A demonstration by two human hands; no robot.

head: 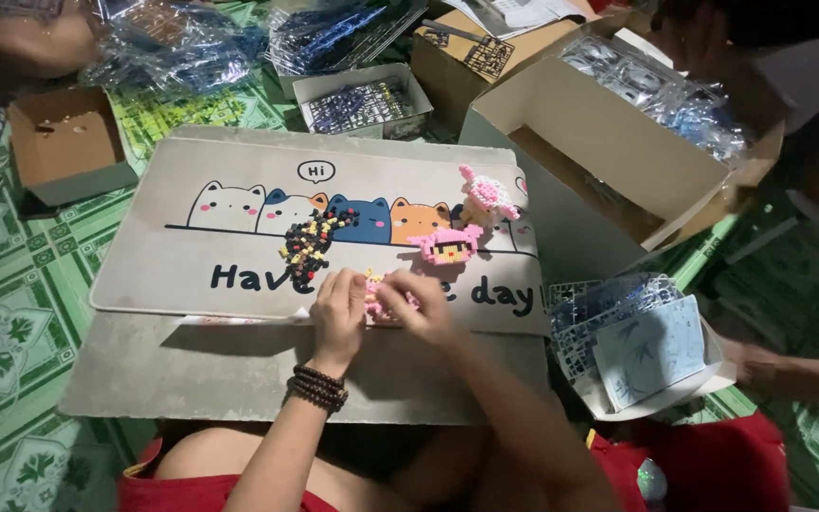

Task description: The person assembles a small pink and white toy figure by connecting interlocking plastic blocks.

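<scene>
Hands (338, 313) (419, 305) together around pink block figure (378, 296)

Packages: open brown cardboard box (68, 142) far left of the hands; small white box (364, 100) of clear bagged parts ahead; large open white carton (609, 156) ahead-right; white tray (651, 356) of parts sheets right.
</scene>
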